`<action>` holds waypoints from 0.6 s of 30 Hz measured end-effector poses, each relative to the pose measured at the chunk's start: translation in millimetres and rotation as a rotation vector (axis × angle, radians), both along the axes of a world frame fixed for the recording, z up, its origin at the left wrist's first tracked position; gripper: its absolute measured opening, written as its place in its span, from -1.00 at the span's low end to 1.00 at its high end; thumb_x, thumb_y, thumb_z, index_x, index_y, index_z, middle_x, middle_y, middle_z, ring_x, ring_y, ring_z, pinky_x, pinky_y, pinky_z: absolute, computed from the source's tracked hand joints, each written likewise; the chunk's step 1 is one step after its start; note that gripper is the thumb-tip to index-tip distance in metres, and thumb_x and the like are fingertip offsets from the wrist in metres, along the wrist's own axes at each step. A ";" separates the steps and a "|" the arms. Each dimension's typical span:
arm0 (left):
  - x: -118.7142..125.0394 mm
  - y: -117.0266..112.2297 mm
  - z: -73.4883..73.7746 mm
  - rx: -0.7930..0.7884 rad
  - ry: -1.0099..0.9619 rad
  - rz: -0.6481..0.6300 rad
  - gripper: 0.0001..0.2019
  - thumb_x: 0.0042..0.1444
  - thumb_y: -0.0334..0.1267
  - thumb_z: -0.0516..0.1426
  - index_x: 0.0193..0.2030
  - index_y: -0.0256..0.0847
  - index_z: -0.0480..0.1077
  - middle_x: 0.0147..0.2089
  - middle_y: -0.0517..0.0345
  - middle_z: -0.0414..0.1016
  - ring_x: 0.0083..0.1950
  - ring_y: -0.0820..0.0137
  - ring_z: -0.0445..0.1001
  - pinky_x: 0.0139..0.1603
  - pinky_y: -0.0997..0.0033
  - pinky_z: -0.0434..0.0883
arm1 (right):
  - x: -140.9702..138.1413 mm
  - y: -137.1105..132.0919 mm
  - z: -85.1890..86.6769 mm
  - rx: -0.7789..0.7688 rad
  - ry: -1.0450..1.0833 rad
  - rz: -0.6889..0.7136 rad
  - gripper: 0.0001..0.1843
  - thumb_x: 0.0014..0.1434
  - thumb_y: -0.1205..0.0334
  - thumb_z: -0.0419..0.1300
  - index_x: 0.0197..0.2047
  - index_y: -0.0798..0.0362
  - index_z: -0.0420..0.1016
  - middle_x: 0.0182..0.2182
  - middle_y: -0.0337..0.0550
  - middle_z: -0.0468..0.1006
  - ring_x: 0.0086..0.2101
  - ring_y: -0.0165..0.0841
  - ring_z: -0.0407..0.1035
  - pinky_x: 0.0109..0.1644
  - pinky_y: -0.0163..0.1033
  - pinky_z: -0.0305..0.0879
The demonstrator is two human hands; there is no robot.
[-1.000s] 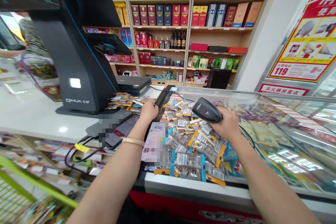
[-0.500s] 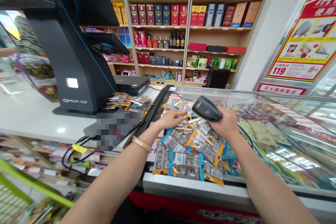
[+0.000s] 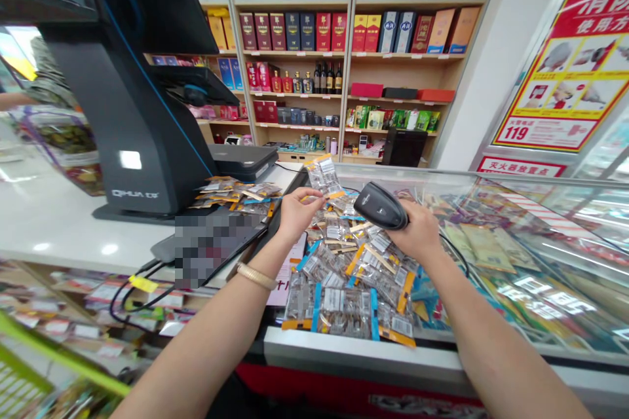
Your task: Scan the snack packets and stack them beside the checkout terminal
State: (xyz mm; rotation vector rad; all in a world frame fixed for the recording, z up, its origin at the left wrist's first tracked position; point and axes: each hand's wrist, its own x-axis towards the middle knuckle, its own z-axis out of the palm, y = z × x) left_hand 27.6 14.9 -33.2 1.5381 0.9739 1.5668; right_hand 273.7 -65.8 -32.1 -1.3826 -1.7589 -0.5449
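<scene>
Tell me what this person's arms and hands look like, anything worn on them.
Both forearms are bare, with no sleeves in view and no gloves. The left hand has a thin gold-coloured bracelet at the wrist. The right hand shows nothing worn on its wrist.

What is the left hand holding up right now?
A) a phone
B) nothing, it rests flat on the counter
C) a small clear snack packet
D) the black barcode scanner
C: the left hand pinches a small clear snack packet raised above the pile, while the right hand grips the black scanner.
</scene>
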 end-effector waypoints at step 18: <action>0.2 3.8 0.9 0.060 -0.023 0.132 -0.80 -0.06 -0.26 0.26 -0.27 -0.29 0.55 -0.15 -0.01 0.56 -0.26 0.35 0.60 -0.21 0.38 0.57 | -0.7 -0.6 -1.5 -0.038 -0.031 -0.004 -0.71 -0.06 0.13 0.15 -0.25 -0.01 0.56 -0.34 -0.08 0.63 -0.33 -0.14 0.50 -0.31 -0.18 0.33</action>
